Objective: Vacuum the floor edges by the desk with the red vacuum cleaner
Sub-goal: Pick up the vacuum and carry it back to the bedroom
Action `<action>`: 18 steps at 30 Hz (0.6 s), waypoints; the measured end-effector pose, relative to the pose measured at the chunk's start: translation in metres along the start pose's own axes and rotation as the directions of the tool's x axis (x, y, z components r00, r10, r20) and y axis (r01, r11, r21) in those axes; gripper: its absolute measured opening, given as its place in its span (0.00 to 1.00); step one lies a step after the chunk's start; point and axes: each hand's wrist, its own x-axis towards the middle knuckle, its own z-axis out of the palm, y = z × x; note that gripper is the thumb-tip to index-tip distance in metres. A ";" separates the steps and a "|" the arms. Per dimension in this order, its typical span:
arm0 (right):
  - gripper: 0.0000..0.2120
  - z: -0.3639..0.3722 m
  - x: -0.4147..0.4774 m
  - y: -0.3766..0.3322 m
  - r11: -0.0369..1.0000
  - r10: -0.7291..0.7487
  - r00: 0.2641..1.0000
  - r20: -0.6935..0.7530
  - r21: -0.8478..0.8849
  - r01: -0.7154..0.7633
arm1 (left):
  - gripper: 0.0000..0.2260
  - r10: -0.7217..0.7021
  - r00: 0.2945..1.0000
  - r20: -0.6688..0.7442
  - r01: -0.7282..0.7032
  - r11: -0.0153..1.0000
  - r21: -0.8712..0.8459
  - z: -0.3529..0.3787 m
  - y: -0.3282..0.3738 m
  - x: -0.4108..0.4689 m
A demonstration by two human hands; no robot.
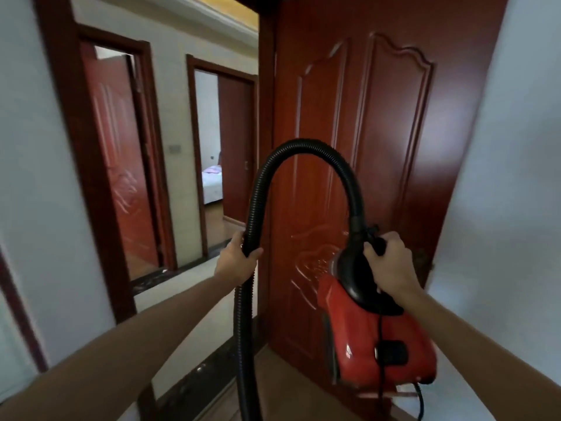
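Right hand (391, 265): fingers are curled round the black moulded carry handle (358, 268) of the red plastic canister vacuum cleaner (373, 338), which is held off the floor, hanging tilted, in front of the reddish-brown panelled wooden door (394, 132).
Left hand (235, 262): clamped on the black ribbed flexible hose (303, 147), on the left side of its arch.
Both forearms are extended forward.
Handling, as judged: body rigid and moderately heavy, best borne by the handle; hose light and springy, apt to swing, so steadied separately.
Thin black power cord (420, 399): hangs beneath the body, a snag risk.
No desk is seen.
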 end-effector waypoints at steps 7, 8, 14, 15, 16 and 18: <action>0.11 0.048 -0.030 -0.032 0.991 -0.098 0.974 0.205 0.107 0.077 | 0.16 -0.110 0.961 -0.252 0.142 0.984 0.110 -0.092 -0.019 -0.070; 0.11 0.056 -0.036 -0.038 0.989 -0.107 0.966 0.237 0.121 0.080 | 0.15 -0.117 0.953 -0.278 0.154 0.982 0.112 -0.106 -0.023 -0.081; 0.10 0.103 -0.094 -0.086 0.965 -0.205 0.903 0.378 0.232 0.122 | 0.18 -0.179 0.892 -0.416 0.280 0.940 0.196 -0.189 -0.041 -0.155; 0.10 0.110 -0.105 -0.097 0.960 -0.227 0.888 0.399 0.247 0.135 | 0.19 -0.188 0.875 -0.447 0.307 0.928 0.211 -0.205 -0.044 -0.168; 0.10 0.116 -0.116 -0.108 0.954 -0.252 0.873 0.418 0.259 0.151 | 0.20 -0.193 0.857 -0.478 0.329 0.918 0.220 -0.221 -0.047 -0.182; 0.10 0.128 -0.140 -0.132 0.941 -0.298 0.841 0.451 0.289 0.179 | 0.20 -0.201 0.827 -0.525 0.364 0.903 0.227 -0.253 -0.052 -0.209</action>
